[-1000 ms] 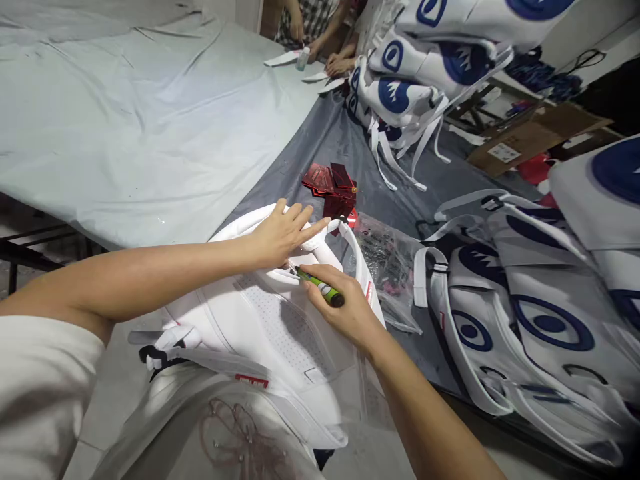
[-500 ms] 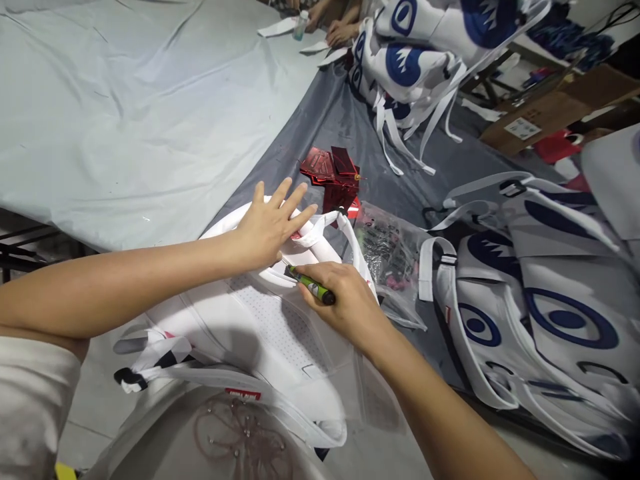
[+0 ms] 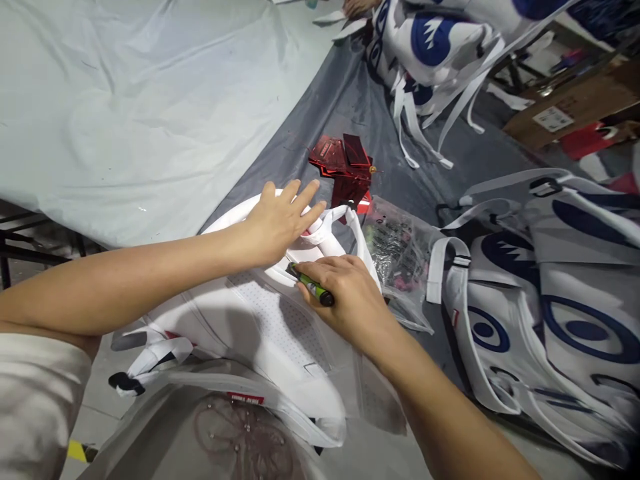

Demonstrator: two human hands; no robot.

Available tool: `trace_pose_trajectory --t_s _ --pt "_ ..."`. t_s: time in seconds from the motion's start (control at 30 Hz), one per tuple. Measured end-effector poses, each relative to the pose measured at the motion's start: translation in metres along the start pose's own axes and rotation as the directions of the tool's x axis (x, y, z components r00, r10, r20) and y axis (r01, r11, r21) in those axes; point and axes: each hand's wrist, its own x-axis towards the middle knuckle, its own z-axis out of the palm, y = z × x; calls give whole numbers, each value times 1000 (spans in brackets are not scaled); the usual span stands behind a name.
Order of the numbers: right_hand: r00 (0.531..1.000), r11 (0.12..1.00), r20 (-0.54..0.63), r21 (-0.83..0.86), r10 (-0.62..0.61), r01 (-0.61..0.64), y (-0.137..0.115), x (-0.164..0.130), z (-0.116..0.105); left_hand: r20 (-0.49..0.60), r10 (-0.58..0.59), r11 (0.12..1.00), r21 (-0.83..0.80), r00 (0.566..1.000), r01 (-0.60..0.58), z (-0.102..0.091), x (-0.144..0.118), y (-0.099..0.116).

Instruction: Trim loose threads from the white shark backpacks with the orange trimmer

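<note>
My left hand [image 3: 283, 223] lies flat with spread fingers on the top end of a white bag [image 3: 270, 353], pressing near its curved rim. In my right hand [image 3: 345, 287] is a slim tool with a green-and-black handle [image 3: 317, 291], gripped between thumb and fingers. Its front end points up and left to the white edging just below my left hand. I cannot make out its tip. A white strap [image 3: 360, 240] loops up from the bag beside my right hand. Clear plastic sheeting [image 3: 385, 400] hangs by the bag's lower right side.
Red shiny tags [image 3: 345, 167] lie beyond my hands, with a clear plastic bag of small parts [image 3: 397, 257] to their right. White bags with blue eye patterns [image 3: 580, 327] are stacked at right, others [image 3: 435, 47] at the back. A cardboard box [image 3: 575, 110] stands behind; a co-worker's hand [image 3: 357, 7] shows at the top.
The view has shifted, so the surroundings sit slightly differently. My left hand has slid a little to the right on the bag. My right hand keeps its grip on the tool at the edging.
</note>
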Motion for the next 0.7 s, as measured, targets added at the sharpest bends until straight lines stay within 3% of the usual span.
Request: trace_pose_trajectory --t_s 0.23,0.43,0.7 --pt "998 999 54 -44 22 -19 -4 4 -5 -31 8 1000 -25 999 -9 5 0 -5" --pt "997 996 55 -80 53 -48 -7 5 0 -38 -45 998 -38 998 44 3 -2 -2" --pt "993 989 24 -103 112 -109 -13 4 1 -31 -32 996 -89 999 29 4 -1 -3"
